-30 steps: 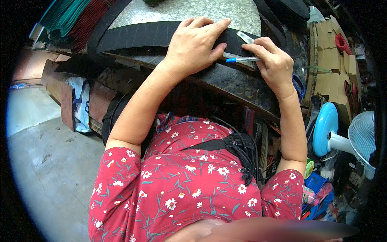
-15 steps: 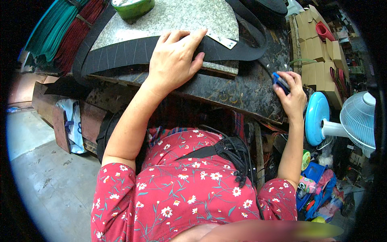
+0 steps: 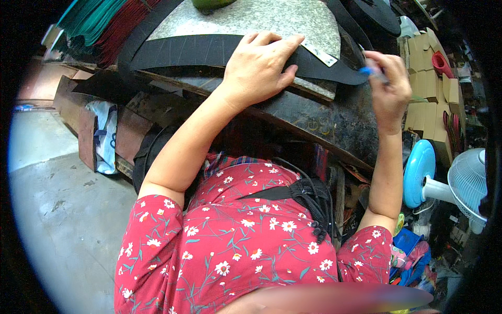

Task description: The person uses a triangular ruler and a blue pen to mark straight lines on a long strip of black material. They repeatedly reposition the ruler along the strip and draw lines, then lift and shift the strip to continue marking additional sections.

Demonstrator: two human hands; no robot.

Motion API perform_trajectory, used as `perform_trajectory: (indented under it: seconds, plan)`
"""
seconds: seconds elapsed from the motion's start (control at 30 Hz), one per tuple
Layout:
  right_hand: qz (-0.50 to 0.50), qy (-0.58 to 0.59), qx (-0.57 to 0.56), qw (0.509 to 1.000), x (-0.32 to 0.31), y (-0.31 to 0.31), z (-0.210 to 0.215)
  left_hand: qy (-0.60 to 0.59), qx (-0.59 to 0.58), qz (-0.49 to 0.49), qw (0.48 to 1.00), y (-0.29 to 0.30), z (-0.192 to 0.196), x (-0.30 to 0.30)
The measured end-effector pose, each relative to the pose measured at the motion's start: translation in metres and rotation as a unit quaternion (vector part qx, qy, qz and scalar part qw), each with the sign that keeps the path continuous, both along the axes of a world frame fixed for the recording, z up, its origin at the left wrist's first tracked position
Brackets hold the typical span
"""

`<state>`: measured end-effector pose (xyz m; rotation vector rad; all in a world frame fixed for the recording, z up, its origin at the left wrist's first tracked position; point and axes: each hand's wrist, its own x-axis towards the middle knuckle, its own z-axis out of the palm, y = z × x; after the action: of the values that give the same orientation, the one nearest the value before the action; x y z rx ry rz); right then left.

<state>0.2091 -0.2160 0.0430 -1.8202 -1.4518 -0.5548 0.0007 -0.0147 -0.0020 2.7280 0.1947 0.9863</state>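
Across the front of a speckled grey stone slab (image 3: 251, 23) lies a long black strip (image 3: 180, 53) of sheet material, marked with thin pale cross lines. My left hand (image 3: 264, 65) rests on it, fingers bent and spread, thumb apart. Its fingertips touch the upper end of a short white ruler-like strip (image 3: 320, 54). My right hand (image 3: 389, 83) is closed round a small blue tool (image 3: 367, 70), blurred by motion, beside the black strip's right end. Its exact kind cannot be made out.
A green bowl (image 3: 212, 3) stands on the slab. Bundles of teal cords (image 3: 97, 21) and dark red cords (image 3: 130, 31) lie at the far left. Cardboard boxes (image 3: 421, 78) are stacked on the right, above a blue-and-white fan (image 3: 418, 172). The dark table's front edge (image 3: 334, 144) runs below my hands.
My right hand has gone up and away from the table's front edge to the black strip's right end, carrying the blue tool. My left hand stays on the strip. The whole view has shifted.
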Motion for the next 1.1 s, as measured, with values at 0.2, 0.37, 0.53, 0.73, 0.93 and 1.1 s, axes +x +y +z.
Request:
perform_trajectory:
  seconds: [0.2,0.37,0.53,0.73,0.93,1.1]
  plan:
    - [-0.038,-0.086,-0.177,0.98,-0.057,0.047,-0.01,-0.02,-0.005,0.0,1.0,0.0,-0.003,0.0]
    - [0.032,-0.069,-0.181,0.981,-0.046,0.038,-0.025,-0.043,-0.003,-0.015,0.999,0.002,-0.006,0.0]
    - [0.074,-0.049,-0.19,0.978,-0.038,0.03,-0.027,-0.111,0.019,-0.012,0.994,0.011,-0.005,-0.019]
    - [0.07,-0.032,-0.172,0.982,-0.022,0.021,-0.026,-0.087,0.048,0.179,0.979,0.063,-0.006,-0.071]
    - [0.113,-0.056,-0.148,0.981,-0.027,0.022,-0.029,-0.088,0.078,0.14,0.983,0.066,0.004,-0.077]
    - [0.106,-0.052,-0.153,0.981,-0.035,0.024,-0.028,-0.021,0.008,-0.074,0.997,0.015,0.001,-0.033]
